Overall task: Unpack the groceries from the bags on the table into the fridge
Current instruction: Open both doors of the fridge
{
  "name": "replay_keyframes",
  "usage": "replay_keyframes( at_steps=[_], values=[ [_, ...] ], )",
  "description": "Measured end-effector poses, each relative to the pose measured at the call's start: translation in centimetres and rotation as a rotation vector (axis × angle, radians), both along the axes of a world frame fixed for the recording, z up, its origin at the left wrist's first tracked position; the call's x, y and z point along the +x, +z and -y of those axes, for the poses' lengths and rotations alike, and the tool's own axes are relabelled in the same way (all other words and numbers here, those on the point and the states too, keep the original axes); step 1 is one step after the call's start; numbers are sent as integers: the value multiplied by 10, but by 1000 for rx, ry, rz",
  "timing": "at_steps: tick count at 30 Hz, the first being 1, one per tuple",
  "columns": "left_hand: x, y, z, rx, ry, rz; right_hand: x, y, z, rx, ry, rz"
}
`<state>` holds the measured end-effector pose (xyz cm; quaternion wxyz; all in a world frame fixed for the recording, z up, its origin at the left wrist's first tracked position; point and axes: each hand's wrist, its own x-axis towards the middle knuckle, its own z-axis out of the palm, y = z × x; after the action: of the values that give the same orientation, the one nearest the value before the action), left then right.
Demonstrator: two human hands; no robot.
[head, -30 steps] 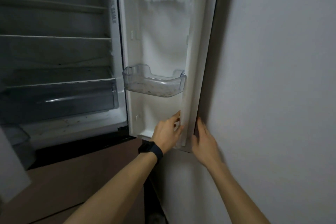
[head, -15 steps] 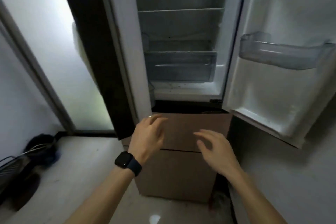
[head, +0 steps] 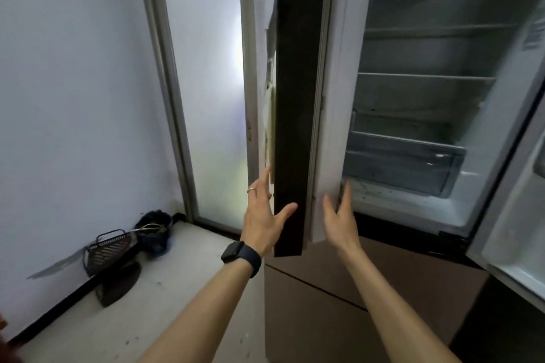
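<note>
The fridge (head: 418, 103) stands open with bare shelves and a clear crisper drawer (head: 401, 162) at the bottom. Its left door (head: 298, 91), dark outside and white inside, is swung out edge-on toward me. My left hand (head: 264, 215), with a ring and a black watch, is spread against the door's dark outer face near its lower end. My right hand (head: 339, 215) has straight fingers at the door's white inner side. The right door (head: 513, 215) hangs open at the far right. No bags or groceries are in view.
Brown lower drawers (head: 339, 303) of the fridge lie below my arms. A frosted glass door (head: 206, 91) is in the left wall. A dark wire basket (head: 103, 247) and a black bag (head: 154, 230) sit on the floor by the wall.
My view has swung left from the right door to the left door. Both hands left the right door's edge and moved to either side of the left door's lower end.
</note>
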<state>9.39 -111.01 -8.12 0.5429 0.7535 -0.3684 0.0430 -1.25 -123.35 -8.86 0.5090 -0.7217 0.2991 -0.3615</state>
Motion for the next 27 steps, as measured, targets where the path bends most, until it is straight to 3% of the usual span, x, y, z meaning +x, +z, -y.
replay_keyframes(
  at_steps=[10,16,18,21,24,27],
  values=[
    [41,-14,-19,-56,-54,-39,14,-19,-25,-104,21,11],
    [88,-14,-68,-60,23,-118,28,-21,-66,-253,216,-102],
    [105,-15,-82,-41,162,-74,38,-20,-74,-374,274,-179],
    [122,-22,-95,-10,320,20,55,-27,-74,-628,175,-215],
    [125,-30,-97,-53,232,48,80,-42,-66,-782,72,-317],
    [138,-31,-92,-8,165,47,107,-53,-59,-921,105,-471]
  ],
)
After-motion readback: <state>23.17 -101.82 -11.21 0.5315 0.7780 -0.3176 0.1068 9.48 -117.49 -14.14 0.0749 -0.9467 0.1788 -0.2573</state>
